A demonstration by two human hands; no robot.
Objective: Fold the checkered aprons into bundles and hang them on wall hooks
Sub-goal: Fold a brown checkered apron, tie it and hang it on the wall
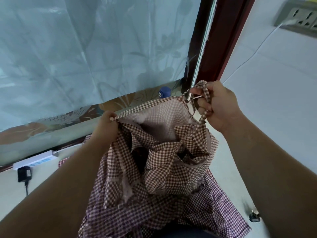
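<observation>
I am watching the brown-and-cream checkered apron (pixel 163 152) hanging in the middle of the frame, held up by both hands. Its top hem is stretching taut from centre left to centre right. Low in the bunched cloth a pocket-like fold (pixel 188 158) is gaping open. Its inside is showing dark, and I cannot tell whether anything is sitting in it.

The left hand (pixel 106 124) is pinching the left corner of the hem between thumb and fingertips. The right hand (pixel 217 107) is curling its fingers round the narrow checkered strap (pixel 206 93), which is looping over the knuckles, and round the right corner of the hem.

The cloth is looking thin and soft, printed in small squares, with a paler, faded reverse showing just under the hem. It is falling in crumpled, overlapping folds. Beneath it, along the bottom of the frame, a second checkered apron (pixel 154 212) in purple and white is lying spread on a white surface (pixel 283 117).

Frosted glass (pixel 85 48) with a pale lotus pattern is filling the upper left, edged on the right by a dark red frame (pixel 223 40). A white power strip (pixel 36 160) and a black adapter (pixel 24 174) are sitting at lower left. A grey wall socket (pixel 298 16) is showing blurred at upper right, with a thin white cable (pixel 248 57) running down from it.
</observation>
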